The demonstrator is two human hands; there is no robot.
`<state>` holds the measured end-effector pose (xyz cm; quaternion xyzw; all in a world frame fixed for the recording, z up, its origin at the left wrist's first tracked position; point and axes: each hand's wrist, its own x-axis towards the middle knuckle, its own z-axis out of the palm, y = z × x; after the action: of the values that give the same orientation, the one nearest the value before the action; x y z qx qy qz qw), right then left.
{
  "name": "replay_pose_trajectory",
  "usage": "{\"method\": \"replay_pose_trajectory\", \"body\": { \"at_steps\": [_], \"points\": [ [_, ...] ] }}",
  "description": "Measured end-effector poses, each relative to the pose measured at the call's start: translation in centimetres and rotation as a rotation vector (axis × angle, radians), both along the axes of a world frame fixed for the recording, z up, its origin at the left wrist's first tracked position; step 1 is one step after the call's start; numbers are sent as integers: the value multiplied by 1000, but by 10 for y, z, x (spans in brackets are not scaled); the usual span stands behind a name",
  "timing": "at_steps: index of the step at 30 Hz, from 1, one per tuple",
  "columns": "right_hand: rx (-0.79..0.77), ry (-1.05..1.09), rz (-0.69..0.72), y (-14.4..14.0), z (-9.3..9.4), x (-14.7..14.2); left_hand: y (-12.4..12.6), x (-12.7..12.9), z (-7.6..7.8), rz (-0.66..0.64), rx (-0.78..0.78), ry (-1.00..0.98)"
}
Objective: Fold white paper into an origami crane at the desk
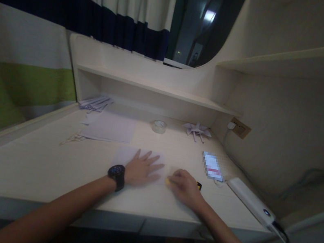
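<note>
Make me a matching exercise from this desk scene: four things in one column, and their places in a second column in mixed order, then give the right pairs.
Things:
1. left hand
2. roll of tape
3. folded paper shape
4. white power bank

Places:
A. at the desk's right edge, cable plugged in
B. flat on a sheet of paper
C. at the back of the desk, near the middle
D. back right, below the wall socket

Pairs: 1-B, 2-C, 3-D, 4-A
</note>
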<state>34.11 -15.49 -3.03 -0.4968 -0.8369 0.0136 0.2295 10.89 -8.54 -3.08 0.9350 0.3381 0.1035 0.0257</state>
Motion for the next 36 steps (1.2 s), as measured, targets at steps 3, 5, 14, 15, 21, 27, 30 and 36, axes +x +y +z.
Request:
{"method": "replay_pose_trajectory", "body": {
  "at_steps": [3, 5, 14, 15, 21, 27, 30, 36],
  "points": [
    [13, 2, -8, 0, 1, -1, 0, -1, 0, 6, 5, 7],
    [11, 6, 5, -1, 3, -2, 0, -1, 1, 8, 2, 16],
    [18, 53, 116, 1, 1, 4, 0, -1, 1, 3, -12, 29],
    [22, 67, 130, 1, 1, 5, 0, -1, 1, 1, -14, 32],
    [-39, 96, 196, 8, 5, 10, 0, -1, 0, -30, -11, 24],
    [-104, 89, 219, 13, 11, 14, 0, -2, 0, -40, -9, 7],
    [-124, 95, 227, 11, 11, 18, 0, -2, 0, -37, -12, 5],
    [-118, 90, 178, 5, 13, 20, 0, -1, 2, -36, -27, -23]
  ]
}}
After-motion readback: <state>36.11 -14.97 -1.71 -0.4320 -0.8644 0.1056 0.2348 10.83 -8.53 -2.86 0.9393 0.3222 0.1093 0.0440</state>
